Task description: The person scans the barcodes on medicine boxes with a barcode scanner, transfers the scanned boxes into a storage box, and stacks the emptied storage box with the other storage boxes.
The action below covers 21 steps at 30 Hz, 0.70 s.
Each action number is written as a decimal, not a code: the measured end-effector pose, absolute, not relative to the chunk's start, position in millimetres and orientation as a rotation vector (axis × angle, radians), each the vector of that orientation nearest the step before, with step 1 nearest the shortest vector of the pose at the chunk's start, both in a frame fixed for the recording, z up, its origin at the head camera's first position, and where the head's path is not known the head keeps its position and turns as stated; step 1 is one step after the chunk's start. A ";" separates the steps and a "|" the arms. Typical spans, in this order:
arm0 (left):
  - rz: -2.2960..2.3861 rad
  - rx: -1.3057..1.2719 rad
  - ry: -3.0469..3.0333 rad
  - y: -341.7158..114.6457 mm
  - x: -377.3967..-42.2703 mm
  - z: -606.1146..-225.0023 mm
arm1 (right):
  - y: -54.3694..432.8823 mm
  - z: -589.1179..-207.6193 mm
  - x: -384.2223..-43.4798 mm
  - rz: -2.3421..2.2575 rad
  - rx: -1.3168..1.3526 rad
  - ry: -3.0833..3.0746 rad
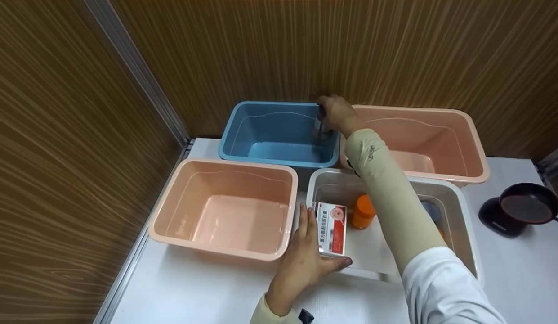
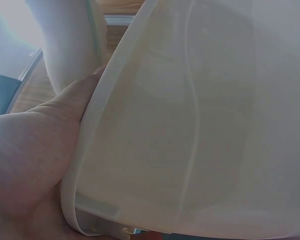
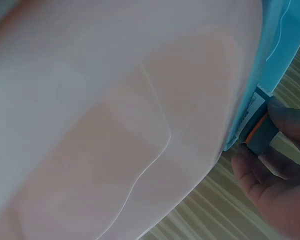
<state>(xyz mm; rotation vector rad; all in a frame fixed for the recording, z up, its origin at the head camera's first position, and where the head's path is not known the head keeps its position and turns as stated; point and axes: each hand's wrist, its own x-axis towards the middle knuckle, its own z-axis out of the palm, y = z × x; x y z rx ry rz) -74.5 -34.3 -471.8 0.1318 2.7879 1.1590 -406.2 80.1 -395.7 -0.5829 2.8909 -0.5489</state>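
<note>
My right hand [image 1: 336, 112] is over the right end of the blue bin [image 1: 279, 163], pinching a small bottle [image 1: 320, 128]. The right wrist view shows the bottle's dark cap [image 3: 264, 131] with an orange band, between thumb and fingers; its lower part is hidden behind the bin's wall. My left hand [image 1: 302, 254] rests at the near left corner of the white bin [image 1: 468, 225], fingers straight and thumb spread along the front rim. A white and red medicine box [image 1: 332, 228] stands in that bin beside these fingers; whether they touch it I cannot tell.
An orange bottle [image 1: 363, 211] and a dark grey item [image 1: 431, 210] are in the white bin, partly behind my right arm. Peach bins stand at the left [image 1: 243, 220] and back right [image 1: 479, 153]. A black device with a round pan-like top [image 1: 529, 203] sits at the right.
</note>
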 end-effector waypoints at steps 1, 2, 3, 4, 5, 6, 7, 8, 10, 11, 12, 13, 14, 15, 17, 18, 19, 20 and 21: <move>1.158 0.144 2.792 -34.3 -74.2 -471.9 | 82.5 -395.5 -406.1 -0.543 -0.586 2.901; 1.158 0.149 2.792 -34.6 -74.0 -472.0 | 84.9 -395.0 -405.9 -0.537 -0.588 2.911; 1.160 0.152 2.789 -35.0 -73.9 -472.1 | 87.3 -394.4 -405.4 -0.541 -0.585 2.919; 1.163 0.156 2.791 -35.5 -73.9 -472.1 | 89.6 -393.8 -405.0 -0.540 -0.586 2.931; 1.171 0.157 2.786 -36.3 -74.1 -472.2 | 91.7 -393.2 -404.5 -0.538 -0.590 2.942; 1.174 0.161 2.787 -37.1 -74.3 -472.2 | 93.8 -392.4 -403.9 -0.543 -0.585 2.945; 1.173 0.162 2.786 -38.1 -74.7 -472.1 | 95.8 -391.5 -403.3 -0.555 -0.575 2.945; 1.178 0.159 2.783 -39.1 -75.1 -472.2 | 97.6 -390.5 -402.5 -0.562 -0.568 2.947; 1.182 0.154 2.777 -41.2 -76.2 -472.8 | 101.1 -388.7 -401.1 -0.570 -0.565 2.954; 1.182 0.150 2.768 -42.6 -77.0 -473.2 | 102.5 -387.9 -400.1 -0.577 -0.558 2.953; 1.175 0.151 2.769 -43.5 -77.8 -473.3 | 104.1 -386.8 -398.8 -0.582 -0.552 2.954; 1.172 0.143 2.760 -44.2 -78.6 -473.3 | 105.5 -385.8 -397.3 -0.585 -0.554 2.955; 1.170 0.138 2.755 -44.9 -79.6 -473.4 | 107.2 -384.7 -395.4 -0.587 -0.569 2.960; 1.166 0.132 2.750 -45.4 -80.8 -473.6 | 109.0 -383.8 -393.7 -0.596 -0.591 2.963; 1.159 0.123 2.746 -46.6 -83.3 -474.0 | 112.6 -381.8 -388.8 -0.638 -0.641 2.964; 1.157 0.118 2.744 -47.1 -84.5 -474.2 | 114.8 -380.9 -386.0 -0.667 -0.677 2.966; 1.158 0.109 2.737 -47.7 -85.7 -474.1 | 117.0 -380.1 -383.1 -0.702 -0.711 2.967; 1.159 0.106 2.735 -48.4 -86.9 -474.2 | 119.3 -379.3 -379.9 -0.734 -0.745 2.971; 1.164 0.103 2.731 -49.1 -87.9 -474.5 | 121.3 -378.9 -376.8 -0.763 -0.768 2.972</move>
